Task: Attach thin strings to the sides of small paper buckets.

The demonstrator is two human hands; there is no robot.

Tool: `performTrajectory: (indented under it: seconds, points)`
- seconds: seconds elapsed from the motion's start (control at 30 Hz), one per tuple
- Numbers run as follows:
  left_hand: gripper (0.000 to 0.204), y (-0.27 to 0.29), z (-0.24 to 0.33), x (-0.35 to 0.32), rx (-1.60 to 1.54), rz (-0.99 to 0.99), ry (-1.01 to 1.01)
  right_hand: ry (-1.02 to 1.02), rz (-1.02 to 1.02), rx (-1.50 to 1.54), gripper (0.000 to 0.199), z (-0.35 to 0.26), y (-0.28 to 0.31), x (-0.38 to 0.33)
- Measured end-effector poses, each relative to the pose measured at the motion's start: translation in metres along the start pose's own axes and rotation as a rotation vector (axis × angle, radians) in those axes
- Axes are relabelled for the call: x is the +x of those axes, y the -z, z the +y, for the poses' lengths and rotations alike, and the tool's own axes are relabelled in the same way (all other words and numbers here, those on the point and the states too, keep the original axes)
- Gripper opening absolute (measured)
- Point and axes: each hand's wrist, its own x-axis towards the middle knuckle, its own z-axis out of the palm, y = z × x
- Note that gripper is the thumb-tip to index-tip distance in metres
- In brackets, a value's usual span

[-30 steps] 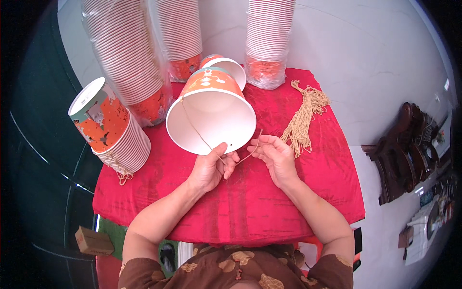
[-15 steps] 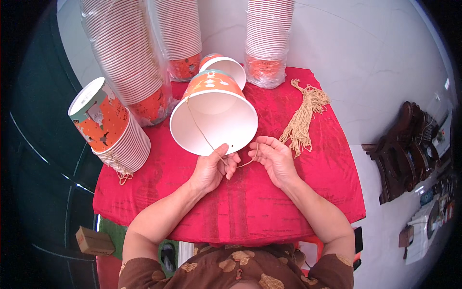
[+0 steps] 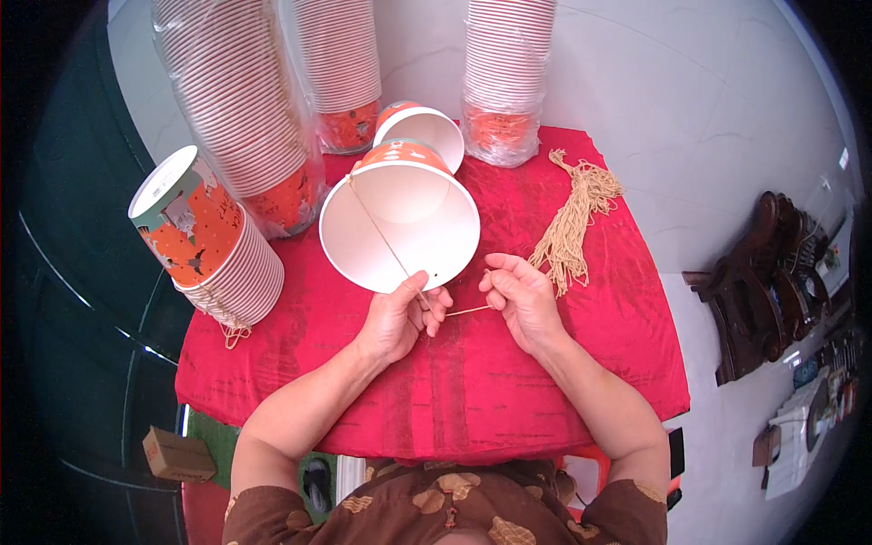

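Observation:
An orange paper bucket (image 3: 400, 218) lies tipped toward me, its white inside showing and a small hole near the lower rim. Tan cord (image 3: 381, 234) runs from the bucket's upper left rim, across the opening, down to my left hand (image 3: 400, 313). That hand is closed on the cord with thumb and fingers, just at the bucket's lower rim. From there the cord stretches taut to my right hand (image 3: 520, 295), which pinches its other end to the right. Past my right hand lies a bundle of tan cords (image 3: 574, 222).
An upturned stack of orange buckets (image 3: 218, 241) with cords hanging from it stands at left. Behind are plastic-wrapped stacks (image 3: 232, 100), (image 3: 336, 73), (image 3: 507, 82) and another bucket (image 3: 436, 134) lying on its side. A red cloth (image 3: 509, 400) covers the table.
My right hand has closed more and pulled slightly right, so the slack cord is now straight. The bucket has tilted further toward me and shifted a little left.

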Motion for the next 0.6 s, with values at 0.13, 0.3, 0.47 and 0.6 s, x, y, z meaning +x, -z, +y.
performTrajectory:
  seconds: [0.13, 0.3, 0.47, 0.6]
  points:
    - [0.026, 0.001, 0.001, 0.0, 0.001, -0.007, -0.005, -0.002, 0.013, -0.005, 0.022, -0.003, 0.005, 0.003]
    - [0.025, 0.0, 0.003, 0.0, -0.008, -0.006, 0.0, 0.02, 0.058, -0.006, 0.02, -0.009, 0.014, 0.008]
    - [0.025, 0.003, 0.001, 0.0, -0.012, -0.005, -0.001, 0.03, 0.049, -0.005, 0.021, -0.014, 0.018, 0.01]
    - [0.026, 0.004, 0.001, 0.0, -0.014, 0.009, 0.008, -0.013, 0.056, -0.065, 0.02, -0.014, 0.015, 0.009]
